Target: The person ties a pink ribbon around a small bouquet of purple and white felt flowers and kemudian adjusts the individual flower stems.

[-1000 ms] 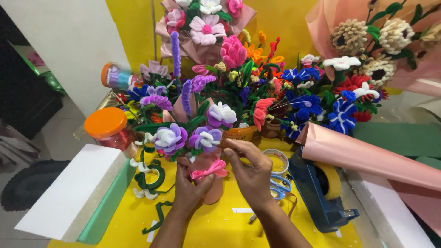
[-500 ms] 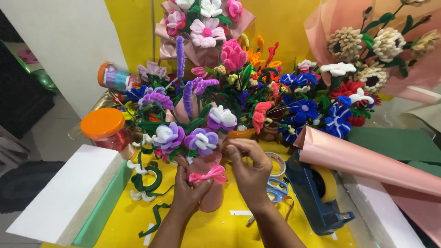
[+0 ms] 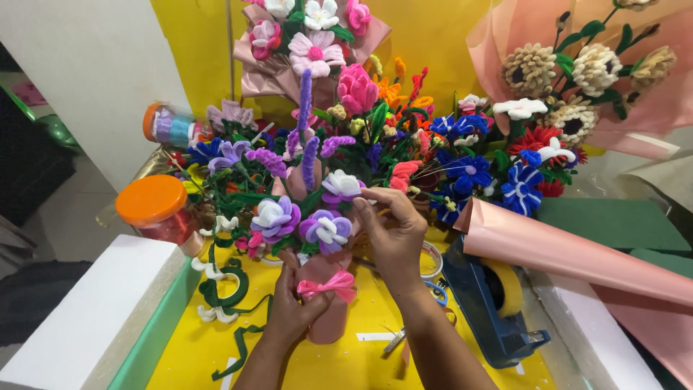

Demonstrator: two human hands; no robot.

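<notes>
Two hands on small pink bouquet (image 3: 326,289); left hand (image 3: 294,312) gripping its wrapped base, right hand (image 3: 393,235) pinching flowers above

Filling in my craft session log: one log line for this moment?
left hand: grips small pink-wrapped bouquet | right hand: fingers at white-purple flower | surface: yellow table

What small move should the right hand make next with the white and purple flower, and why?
Probably nudge the white and purple flower slightly down toward the two purple ones. The right hand pinches beside it, and it stands higher than they do, while the left hand grips the pink wrap below the pink bow.
</notes>
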